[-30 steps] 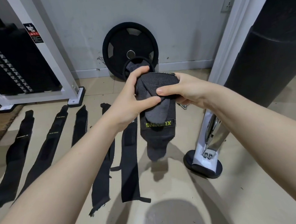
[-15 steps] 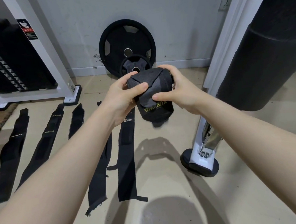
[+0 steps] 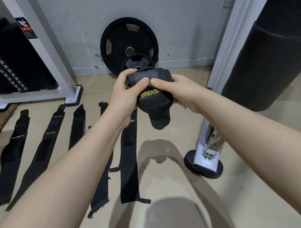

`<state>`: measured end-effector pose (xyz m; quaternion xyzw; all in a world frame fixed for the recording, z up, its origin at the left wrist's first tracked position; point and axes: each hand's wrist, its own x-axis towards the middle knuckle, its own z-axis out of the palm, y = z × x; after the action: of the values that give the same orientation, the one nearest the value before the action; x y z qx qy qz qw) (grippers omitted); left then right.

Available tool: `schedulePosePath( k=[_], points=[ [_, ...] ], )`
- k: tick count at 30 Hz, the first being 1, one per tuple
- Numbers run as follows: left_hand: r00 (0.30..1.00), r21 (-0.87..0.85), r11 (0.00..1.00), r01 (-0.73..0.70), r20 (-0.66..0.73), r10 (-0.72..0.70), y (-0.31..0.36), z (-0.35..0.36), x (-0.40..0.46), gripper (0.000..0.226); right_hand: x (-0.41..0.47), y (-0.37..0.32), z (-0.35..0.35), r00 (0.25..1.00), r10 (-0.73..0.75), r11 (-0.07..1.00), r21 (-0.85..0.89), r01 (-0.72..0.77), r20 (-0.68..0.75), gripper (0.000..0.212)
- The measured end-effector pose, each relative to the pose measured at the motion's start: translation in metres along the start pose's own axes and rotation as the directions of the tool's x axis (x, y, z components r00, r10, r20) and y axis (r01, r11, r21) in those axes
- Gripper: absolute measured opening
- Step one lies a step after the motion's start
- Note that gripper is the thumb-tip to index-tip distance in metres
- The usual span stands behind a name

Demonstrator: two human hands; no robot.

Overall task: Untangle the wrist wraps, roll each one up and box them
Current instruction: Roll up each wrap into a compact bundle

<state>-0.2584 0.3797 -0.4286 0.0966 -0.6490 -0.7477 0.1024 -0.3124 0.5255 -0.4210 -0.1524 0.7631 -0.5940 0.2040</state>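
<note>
The hanging tail of the wrist wrap (image 3: 150,95) is seen to have shortened over the last second: a long strip hung below the hands then, and only a short tapered flap (image 3: 160,119) is left now, with the yellow lettered band drawn up to just under the thumbs. The roll is judged nearly closed; sealing the flap is probably what remains for this wrap, though whether a fastening patch lies on its hidden face cannot be told.

The left hand (image 3: 125,94) is curled round the left end of the roll, thumb pressed on its front. The right hand (image 3: 176,90) grips the right end, thumb meeting the left thumb at the middle. The roll is held in the air, above the floor and in front of the weight plates (image 3: 128,45) leaning on the far wall.

Five wraps (image 3: 128,153) lie flat in a row on the floor (image 3: 171,176), left and near of the hands, not yet rolled. No box is in view.

Open room is noted on the bare floor near and below the hands. On the right it is bounded by the machine foot (image 3: 204,165) and the large black pad (image 3: 269,55); on the far left by the white frame base (image 3: 73,96).
</note>
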Motion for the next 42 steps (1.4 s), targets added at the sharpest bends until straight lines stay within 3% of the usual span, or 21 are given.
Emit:
schedulePosePath(
  k=[3,5,9,12,15,18,21,24,26,28,29,32,35,39,42],
  points=[
    [0.998,-0.03,0.998,0.057,-0.008,-0.058,-0.004,0.001,0.002,0.026,0.001,0.005,-0.002,0.996,0.015,0.998,0.062,-0.02,0.089,0.069],
    [0.992,-0.08,0.989,0.125,-0.015,-0.127,-0.007,0.001,0.004,0.022,0.0,0.006,0.0,0.997,-0.023,0.996,0.093,0.016,0.068,0.085],
    [0.939,-0.18,0.923,0.34,0.11,-0.324,-0.005,0.0,0.003,0.021,0.002,0.004,0.0,0.996,-0.089,0.996,0.023,0.089,0.016,0.067],
    [0.878,-0.042,0.885,0.463,0.153,-0.453,-0.006,-0.001,0.0,0.034,0.005,0.004,-0.003,1.0,-0.013,1.0,0.015,0.013,0.006,0.051],
    [0.921,-0.114,0.916,0.385,0.119,-0.372,-0.012,0.0,-0.001,0.053,0.008,0.005,-0.005,0.991,0.111,0.994,0.011,-0.112,0.077,0.033],
    [0.96,-0.077,0.962,0.26,0.128,-0.249,-0.017,0.003,-0.006,0.046,0.01,0.002,-0.008,0.973,0.215,0.974,0.047,-0.22,0.086,0.018],
    [0.972,-0.088,0.972,0.219,0.112,-0.208,-0.018,0.004,-0.005,0.041,0.008,-0.001,-0.012,0.962,0.248,0.961,0.096,-0.259,0.115,0.018],
    [0.969,-0.097,0.97,0.225,0.127,-0.212,-0.015,0.004,-0.002,0.032,0.001,0.005,-0.017,0.953,0.207,0.973,0.058,-0.225,0.223,0.032],
    [0.962,-0.051,0.969,0.242,0.143,-0.232,-0.014,0.003,-0.001,0.017,-0.002,0.011,-0.018,0.959,0.139,0.99,-0.047,-0.132,0.247,0.06],
    [0.953,-0.05,0.959,0.278,0.137,-0.269,-0.014,0.003,0.0,0.005,-0.002,0.016,-0.017,0.984,0.041,0.999,-0.01,-0.04,0.172,0.095],
    [0.949,-0.084,0.95,0.3,0.128,-0.288,-0.014,0.003,0.0,0.005,-0.003,0.016,-0.016,0.987,-0.011,1.0,-0.009,0.013,0.158,0.101],
    [0.931,-0.146,0.922,0.36,0.116,-0.345,-0.011,0.005,0.001,0.013,-0.005,0.015,-0.014,0.975,-0.068,0.984,-0.148,0.1,0.21,0.087],
    [0.914,-0.101,0.913,0.396,0.134,-0.382,-0.01,0.005,0.0,0.017,-0.005,0.018,-0.011,0.987,-0.127,0.943,-0.297,0.151,0.101,0.057],
    [0.917,0.27,0.925,0.269,0.222,-0.331,-0.012,-0.002,0.003,0.023,-0.003,0.017,-0.017,0.995,-0.096,0.98,-0.175,0.097,0.011,0.046],
    [0.933,0.235,0.939,0.253,0.196,-0.3,-0.016,-0.001,0.001,0.019,-0.001,0.019,-0.019,0.994,-0.019,0.992,-0.12,0.031,0.103,0.049]
  ],
)
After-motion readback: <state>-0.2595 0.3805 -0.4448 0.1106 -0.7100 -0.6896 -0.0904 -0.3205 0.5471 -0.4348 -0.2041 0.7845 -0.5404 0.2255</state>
